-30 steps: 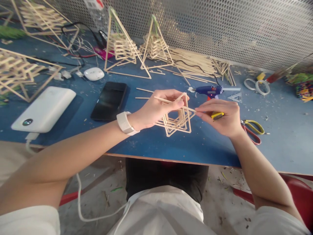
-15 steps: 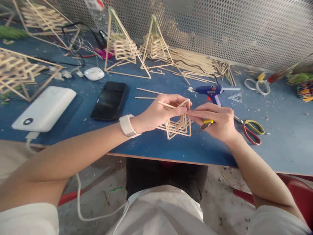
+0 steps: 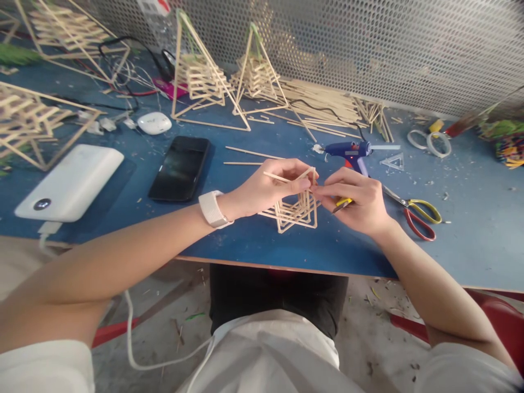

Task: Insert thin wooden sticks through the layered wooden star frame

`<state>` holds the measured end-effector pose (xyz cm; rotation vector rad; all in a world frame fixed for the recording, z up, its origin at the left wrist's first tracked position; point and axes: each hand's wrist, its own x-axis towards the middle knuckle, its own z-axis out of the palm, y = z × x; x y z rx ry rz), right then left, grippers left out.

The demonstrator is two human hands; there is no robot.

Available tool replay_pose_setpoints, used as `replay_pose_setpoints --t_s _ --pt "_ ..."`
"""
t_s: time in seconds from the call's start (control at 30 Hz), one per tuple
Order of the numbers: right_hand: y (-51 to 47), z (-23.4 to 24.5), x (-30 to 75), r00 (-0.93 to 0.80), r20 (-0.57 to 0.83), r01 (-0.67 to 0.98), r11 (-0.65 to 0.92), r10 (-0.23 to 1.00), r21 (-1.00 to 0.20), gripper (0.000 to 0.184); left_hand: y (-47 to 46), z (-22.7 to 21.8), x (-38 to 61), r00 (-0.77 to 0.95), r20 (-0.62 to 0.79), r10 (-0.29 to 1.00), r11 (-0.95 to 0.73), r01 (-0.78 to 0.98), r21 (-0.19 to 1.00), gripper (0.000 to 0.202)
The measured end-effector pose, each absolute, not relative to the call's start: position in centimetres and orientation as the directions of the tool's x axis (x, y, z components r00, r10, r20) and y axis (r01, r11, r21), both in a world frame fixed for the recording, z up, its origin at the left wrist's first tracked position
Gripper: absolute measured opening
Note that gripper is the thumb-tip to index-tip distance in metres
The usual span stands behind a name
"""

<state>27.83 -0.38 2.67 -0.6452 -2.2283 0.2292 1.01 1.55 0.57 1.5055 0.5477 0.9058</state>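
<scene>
My left hand (image 3: 278, 185) is closed on a small open frame of thin wooden sticks (image 3: 298, 219), stacked in layers into a star-like shape. Its thumb and fingers grip the upper sticks, partly hiding them. Beside it, my right hand (image 3: 356, 199) has its thumb and index fingertip pinched at the frame's upper right corner; anything tiny between those tips is hidden. A yellow cutter knife (image 3: 343, 204) is tucked under its curled fingers, blade pointing down and left. Two loose sticks (image 3: 242, 163) lie behind my left hand.
A blue glue gun (image 3: 347, 149) with a lit red light, scissors (image 3: 421, 213) and tape rings (image 3: 439, 144) lie to the right. A phone (image 3: 180, 168) and white power bank (image 3: 71, 183) lie left. Finished stick pyramids (image 3: 202, 82) and a stick pile (image 3: 327, 106) stand behind.
My right hand has shifted slightly left at the frame's corner, and the yellow cutter knife has turned a little with it. The left hand's grip looks the same.
</scene>
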Motion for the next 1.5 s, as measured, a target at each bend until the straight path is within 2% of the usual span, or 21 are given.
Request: replay_pose_setpoints --t_s 0.43,0.63,0.83,0.97,1.1,1.23,1.3,1.4,1.5 --pt "0.2 1.9 27.8 -0.548 0.667 0.363 0.861 0.506 -0.355 0.021 1.3 1.1 0.9 0.572 0.190 0.798 -0.143 -0.127 0.982 0.039" --pt "0.3 2.3 28.1 -0.560 0.630 0.373 0.842 0.539 -0.389 0.025 1.5 1.3 0.8 0.567 0.178 0.804 -0.143 -0.106 0.984 0.039" --pt "0.3 3.5 29.1 -0.493 0.609 0.450 0.781 0.621 -0.433 0.016 2.1 1.8 0.0 0.610 0.083 0.788 -0.003 -0.130 0.992 0.037" --pt "0.8 4.2 30.6 -0.504 0.534 0.543 0.729 0.679 -0.417 0.012 2.6 2.3 -0.7 0.611 0.045 0.790 0.025 -0.105 0.994 0.033" --pt "1.1 5.0 31.2 -0.601 0.363 0.593 0.702 0.712 -0.394 0.033 3.3 2.7 -1.7 0.664 -0.032 0.747 0.055 -0.014 0.998 0.031" --pt "0.8 5.3 30.8 -0.718 0.216 0.550 0.729 0.662 -0.407 0.049 4.6 2.4 -2.8 0.736 -0.096 0.670 0.067 0.068 0.995 0.028" --pt "0.6 5.2 30.3 -0.772 0.194 0.508 0.771 0.605 -0.383 0.044 5.3 2.0 -3.2 0.768 -0.089 0.634 0.063 0.064 0.996 0.027" --pt "0.3 4.7 29.6 -0.826 0.232 0.454 0.850 0.514 -0.265 0.033 6.0 1.4 -3.5 0.789 -0.118 0.604 0.127 0.051 0.991 0.028" --pt "0.3 4.2 29.2 -0.843 0.269 0.436 0.885 0.465 -0.163 0.031 6.2 1.2 -3.5 0.781 -0.169 0.601 0.178 0.075 0.981 0.029"
